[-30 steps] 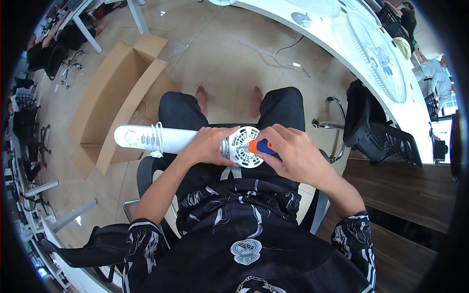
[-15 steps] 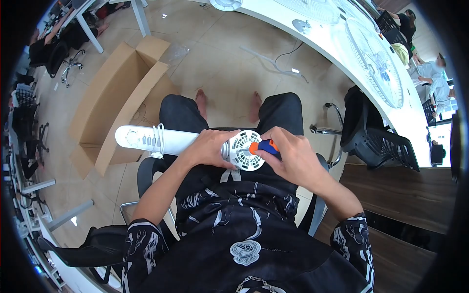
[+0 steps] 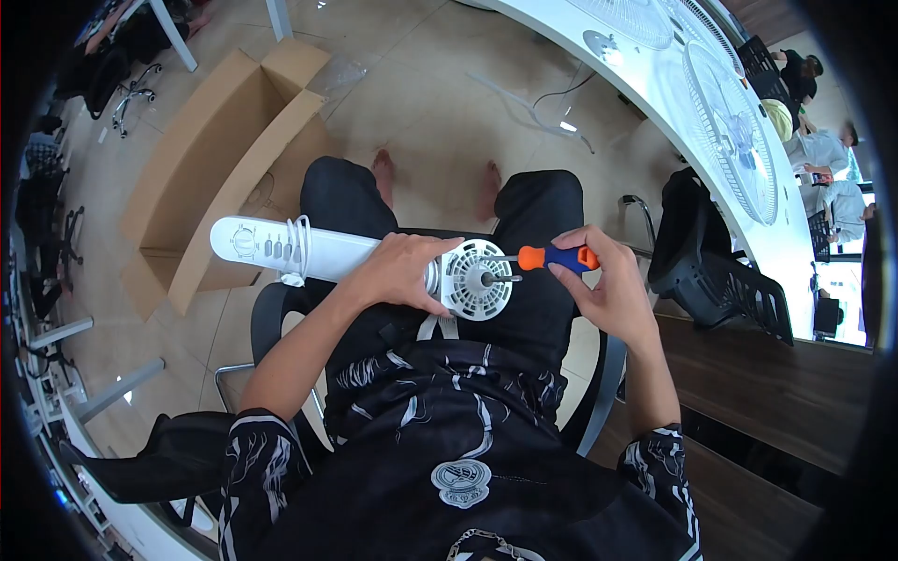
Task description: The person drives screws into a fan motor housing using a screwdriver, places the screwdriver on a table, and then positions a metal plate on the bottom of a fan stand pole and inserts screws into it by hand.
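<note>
A white fan body (image 3: 339, 251) lies across my lap, with buttons and a bundled white cord (image 3: 297, 249) at its left end. My left hand (image 3: 404, 271) is wrapped around it just behind the round motor housing (image 3: 477, 301). That housing faces up, showing its slotted vents and a metal shaft (image 3: 503, 279) at the centre. In my right hand (image 3: 603, 285) is a screwdriver with an orange and blue handle (image 3: 558, 258), held nearly level. Its blade points left, and the tip overlaps the upper part of the housing in this view.
An open cardboard box (image 3: 201, 159) stands on the floor at the left. On the curved white table (image 3: 645, 89) at the upper right lie fan grilles (image 3: 734, 140). A black chair (image 3: 716, 262) is beside it. Other people (image 3: 823, 150) are at the far right.
My right hand has drawn back to the right, and the screwdriver has swung from over the housing's centre to a flatter angle, exposing the shaft. My left hand keeps its grip.
</note>
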The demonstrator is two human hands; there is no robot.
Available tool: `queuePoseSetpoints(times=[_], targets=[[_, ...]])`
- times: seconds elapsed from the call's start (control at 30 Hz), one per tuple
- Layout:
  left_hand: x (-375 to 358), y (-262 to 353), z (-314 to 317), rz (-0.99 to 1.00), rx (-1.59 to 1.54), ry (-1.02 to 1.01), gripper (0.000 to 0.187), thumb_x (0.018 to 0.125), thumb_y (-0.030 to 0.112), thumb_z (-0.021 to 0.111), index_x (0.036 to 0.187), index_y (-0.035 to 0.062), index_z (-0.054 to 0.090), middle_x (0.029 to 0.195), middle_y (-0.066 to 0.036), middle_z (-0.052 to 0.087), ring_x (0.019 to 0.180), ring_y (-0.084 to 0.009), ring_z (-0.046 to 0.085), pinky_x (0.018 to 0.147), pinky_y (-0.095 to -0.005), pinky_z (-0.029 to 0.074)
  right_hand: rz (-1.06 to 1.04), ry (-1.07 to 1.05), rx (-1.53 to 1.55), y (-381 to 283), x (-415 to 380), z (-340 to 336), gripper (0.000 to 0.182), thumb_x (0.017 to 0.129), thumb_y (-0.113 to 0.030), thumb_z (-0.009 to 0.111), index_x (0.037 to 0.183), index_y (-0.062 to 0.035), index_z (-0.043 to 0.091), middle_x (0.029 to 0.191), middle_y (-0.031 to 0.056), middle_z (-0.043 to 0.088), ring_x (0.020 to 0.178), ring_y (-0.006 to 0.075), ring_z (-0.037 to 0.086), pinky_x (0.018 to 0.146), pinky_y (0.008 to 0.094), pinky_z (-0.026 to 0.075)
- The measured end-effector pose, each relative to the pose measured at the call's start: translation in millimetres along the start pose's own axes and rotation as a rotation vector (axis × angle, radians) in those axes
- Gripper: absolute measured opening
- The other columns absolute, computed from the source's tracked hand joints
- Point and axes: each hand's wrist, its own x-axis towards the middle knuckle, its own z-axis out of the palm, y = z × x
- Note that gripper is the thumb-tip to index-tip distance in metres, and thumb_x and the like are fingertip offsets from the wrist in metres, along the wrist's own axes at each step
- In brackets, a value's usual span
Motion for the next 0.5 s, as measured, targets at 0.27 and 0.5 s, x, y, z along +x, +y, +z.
queuePoseSetpoints(times=[0.27, 0.5], targets=[[0.1, -1.3, 2.3, 0.016, 0.010, 0.026, 0.105, 0.052, 0.043, 0.095, 0.144, 0.0045, 0.060, 0.121, -0.019, 0.074, 0.106, -0.0348, 0.072, 0.095, -0.0411, 0.055, -0.104, 0.014, -0.028, 2.3, 1.8, 0.2, 0.025, 0.085, -0.003, 0.078, 0.105, -0.0029, 0.063, 0.095, 0.0128, 0.070, 0.063, 0.0294, 0.061, 0.059, 0.0358, 0.049], [1.2, 1.5, 0.7, 0.016, 0.003, 0.021, 0.104, 0.053, 0.043, 0.094, 0.144, 0.0040, 0.059, 0.119, -0.019, 0.074, 0.106, -0.0353, 0.072, 0.095, -0.0417, 0.055, -0.216, -0.135, -0.074, 2.2, 13.6, -12.1, 0.037, 0.082, 0.005, 0.077, 0.114, -0.0013, 0.060, 0.107, 0.0171, 0.072, 0.095, 0.0372, 0.070, 0.081, 0.0404, 0.055]])
